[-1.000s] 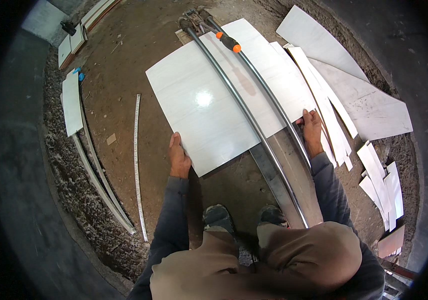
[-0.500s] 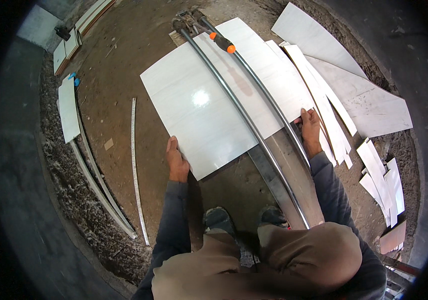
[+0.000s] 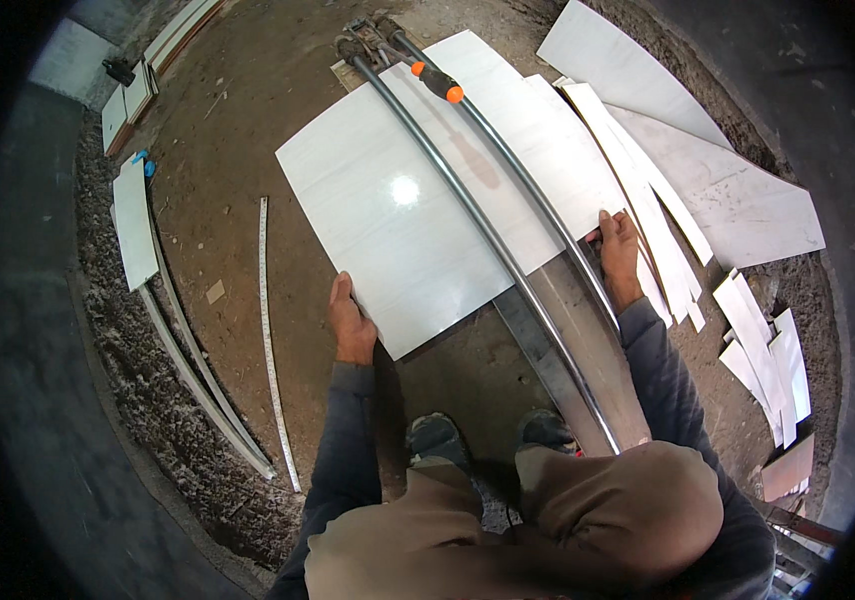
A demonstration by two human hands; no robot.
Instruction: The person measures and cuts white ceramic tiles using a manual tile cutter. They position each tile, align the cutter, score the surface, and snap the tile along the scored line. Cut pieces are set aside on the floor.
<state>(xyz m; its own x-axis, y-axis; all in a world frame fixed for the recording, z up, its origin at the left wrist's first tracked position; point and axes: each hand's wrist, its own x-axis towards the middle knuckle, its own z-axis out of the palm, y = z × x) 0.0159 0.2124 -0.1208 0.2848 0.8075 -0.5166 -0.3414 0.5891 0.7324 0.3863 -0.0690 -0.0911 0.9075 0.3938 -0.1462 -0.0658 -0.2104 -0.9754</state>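
Note:
A large glossy white tile (image 3: 353,190) lies on a manual tile cutter, under its two steel rails (image 3: 453,190). My left hand (image 3: 351,322) grips the tile's left edge near the front corner, thumb up along the rim and the other fingers mostly hidden. On the opposite edge, my right hand (image 3: 621,258) pinches the tile near its right corner, beyond the right rail. The cutter's black handle (image 3: 438,83) with orange ends sits at the far part of the rails. In front of the tile, the cutter's grey base (image 3: 578,325) is exposed and runs toward my knees.
Cut white tile strips (image 3: 638,180) and large tile pieces (image 3: 718,185) lie to the right, with smaller offcuts (image 3: 756,345) nearer. On the left are a long white measuring strip (image 3: 266,300), a narrow tile piece (image 3: 134,225) and curved-looking strips (image 3: 198,375).
The view has shifted very slightly. Both hands keep their hold on the tile, and its position on the cutter looks the same.

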